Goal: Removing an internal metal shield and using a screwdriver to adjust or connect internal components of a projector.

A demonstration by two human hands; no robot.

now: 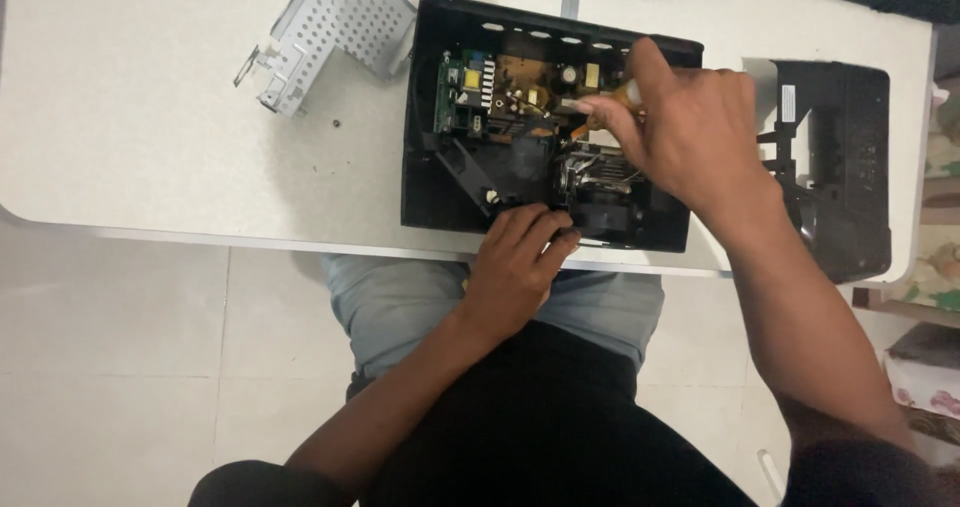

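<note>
Opened black device casing (440, 182) lies on the white table (150, 147), braced at its near edge by the left hand (520, 257); an amber-handled screwdriver (612, 105) is clasped in the right hand (690, 127) over the circuit board (500, 92).

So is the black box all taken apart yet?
Partly. Its black cover and a perforated metal shield already lie aside on the table. The right hand works a screwdriver inside the open casing; the left hand steadies it. The circuit board remains inside.
</note>
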